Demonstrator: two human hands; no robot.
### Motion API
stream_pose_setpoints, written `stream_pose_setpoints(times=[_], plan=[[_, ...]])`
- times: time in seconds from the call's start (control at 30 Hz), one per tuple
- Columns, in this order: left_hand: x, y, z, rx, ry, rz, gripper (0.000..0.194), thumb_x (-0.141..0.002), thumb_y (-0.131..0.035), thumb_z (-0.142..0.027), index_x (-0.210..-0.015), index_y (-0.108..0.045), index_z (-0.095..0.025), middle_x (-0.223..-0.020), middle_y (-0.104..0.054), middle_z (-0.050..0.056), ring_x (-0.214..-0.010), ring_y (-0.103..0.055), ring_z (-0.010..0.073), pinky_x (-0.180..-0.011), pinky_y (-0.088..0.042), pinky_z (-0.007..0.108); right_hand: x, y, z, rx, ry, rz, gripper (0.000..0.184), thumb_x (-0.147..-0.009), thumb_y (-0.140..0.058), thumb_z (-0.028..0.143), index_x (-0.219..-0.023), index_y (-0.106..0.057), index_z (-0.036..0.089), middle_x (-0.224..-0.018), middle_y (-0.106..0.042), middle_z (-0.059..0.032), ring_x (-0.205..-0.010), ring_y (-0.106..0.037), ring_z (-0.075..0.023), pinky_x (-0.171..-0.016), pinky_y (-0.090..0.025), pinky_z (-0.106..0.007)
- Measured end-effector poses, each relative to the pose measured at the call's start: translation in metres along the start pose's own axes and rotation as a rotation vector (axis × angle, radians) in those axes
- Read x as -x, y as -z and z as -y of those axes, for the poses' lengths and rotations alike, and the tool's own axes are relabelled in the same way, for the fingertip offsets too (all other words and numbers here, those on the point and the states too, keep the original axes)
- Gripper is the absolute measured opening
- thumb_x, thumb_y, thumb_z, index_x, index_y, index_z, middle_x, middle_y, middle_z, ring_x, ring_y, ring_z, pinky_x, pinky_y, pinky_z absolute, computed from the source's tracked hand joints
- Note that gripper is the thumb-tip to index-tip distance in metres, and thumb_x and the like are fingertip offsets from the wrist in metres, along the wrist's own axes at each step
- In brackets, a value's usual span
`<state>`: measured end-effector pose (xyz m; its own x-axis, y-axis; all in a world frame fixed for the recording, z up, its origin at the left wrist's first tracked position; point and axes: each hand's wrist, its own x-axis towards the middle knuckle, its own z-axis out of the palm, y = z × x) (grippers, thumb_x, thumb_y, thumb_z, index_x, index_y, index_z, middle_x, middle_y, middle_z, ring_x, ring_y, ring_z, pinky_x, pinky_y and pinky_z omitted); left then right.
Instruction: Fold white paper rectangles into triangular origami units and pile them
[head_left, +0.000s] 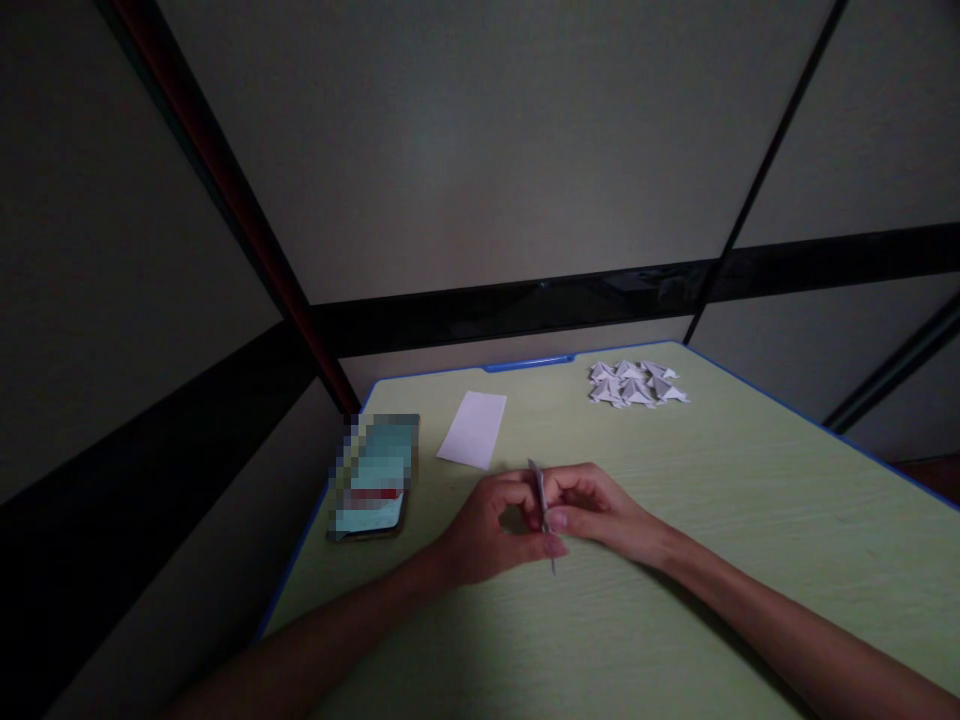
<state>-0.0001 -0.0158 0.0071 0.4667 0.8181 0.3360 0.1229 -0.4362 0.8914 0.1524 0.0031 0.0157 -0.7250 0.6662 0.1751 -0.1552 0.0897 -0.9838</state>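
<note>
My left hand (487,535) and my right hand (600,510) meet over the middle of a pale green table (750,560). Both pinch a narrow folded piece of paper (541,500) that stands on edge between their fingertips, its lower tip close to the tabletop. The fingers of both hands are curled closed on it. Behind the hands lies a flat white paper slip (474,429). At the far right of the table sits a pile of several small folded white paper triangles (634,384).
A phone (373,476) with a lit screen lies at the table's left edge. The table has a blue rim (529,363) and stands against a wall with dark bars. Its left edge drops off beside the phone.
</note>
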Motion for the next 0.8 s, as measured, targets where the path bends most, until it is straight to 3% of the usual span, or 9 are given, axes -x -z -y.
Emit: stream_pose_setpoints(times=[0.37,0.8], plan=[[-0.0012,-0.0006,0.0000,0.032,-0.014,0.035,0.026,-0.062,-0.061,-0.031,-0.052,-0.045,-0.014,-0.066,-0.048,0.001,-0.064,-0.045,0.0118,-0.060,-0.035,0.023,0.0000,-0.0001,-0.0019,0.022,0.009,-0.022,0.030,-0.064,-0.060,0.036,-0.056,-0.041,0.014,-0.056,-0.039,0.0040,-0.053,-0.035,-0.0066,-0.049,-0.027,-0.020],[-0.0005,0.0025,-0.0066,0.063,-0.016,0.069,0.025,-0.066,-0.056,-0.029,-0.051,-0.042,-0.015,-0.064,-0.048,0.002,-0.063,-0.045,0.0121,-0.060,-0.036,0.024,0.0013,0.0007,0.0020,0.018,-0.016,0.020,0.031,-0.065,-0.058,0.041,-0.060,-0.047,0.013,-0.061,-0.044,0.0012,-0.058,-0.039,-0.0084,-0.054,-0.032,-0.021]])
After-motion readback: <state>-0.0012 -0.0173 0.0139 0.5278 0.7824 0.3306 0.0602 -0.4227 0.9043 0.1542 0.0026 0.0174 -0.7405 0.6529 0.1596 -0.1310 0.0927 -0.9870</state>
